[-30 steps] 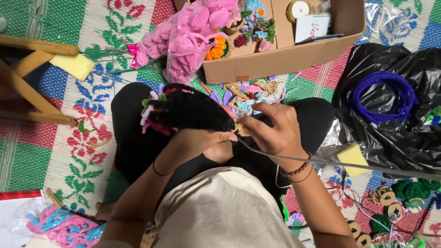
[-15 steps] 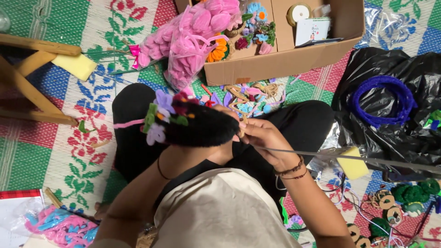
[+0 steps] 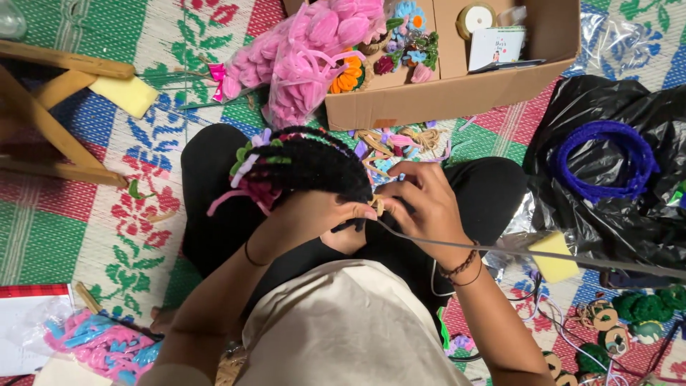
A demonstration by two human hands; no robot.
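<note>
A black fuzzy hoop (image 3: 307, 168), trimmed on its left end with green, pink and lilac chenille pieces, is sitting over the person's lap, tilted across the dark trousers. The left hand (image 3: 314, 218) is gripping it from below, fingers curled around its near edge and thumb pressing toward the right. The right hand (image 3: 421, 204) is meeting it there, fingertips pressed together and pinching a small tan piece (image 3: 376, 205) right at the hoop's end, touching the left thumb. A thin grey wire (image 3: 500, 250) is running from that pinch out to the right. Just beyond the hands, small chenille flowers (image 3: 393, 143) are lying on the mat. Farther out, a cardboard box (image 3: 443, 96) is holding more flowers, with a bag of pink stems (image 3: 300, 57) leaning at its left. To the right, a blue chenille ring (image 3: 600, 161) is resting on a black plastic bag (image 3: 643, 214), and a yellow sponge (image 3: 554, 257) is lying near the wire.
</note>
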